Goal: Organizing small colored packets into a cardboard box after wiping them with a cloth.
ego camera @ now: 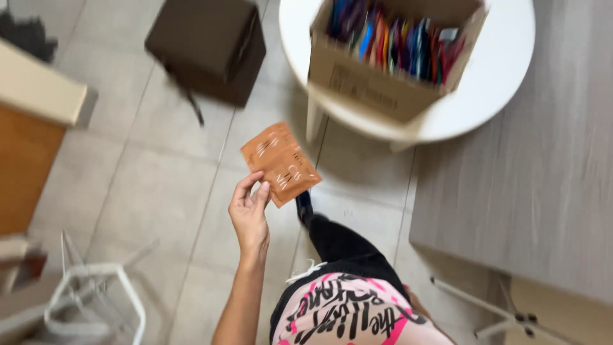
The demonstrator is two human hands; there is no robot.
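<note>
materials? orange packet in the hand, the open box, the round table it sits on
Orange packet in the left hand: flat and thin with a matte face, likely paper or matte film; blur leaves it open.
Open box: corrugated cardboard, plain brown, raw flaps folded out.
Round table: smooth white top, probably painted or laminated board or plastic; cannot tell which.

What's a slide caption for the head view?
Left hand holds an orange packet above the tiled floor, near a cardboard box of colourful packets on a round white table.

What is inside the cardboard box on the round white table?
The cardboard box holds many upright colourful flat packets. Their lower parts and the box bottom are hidden by its wall.
</note>
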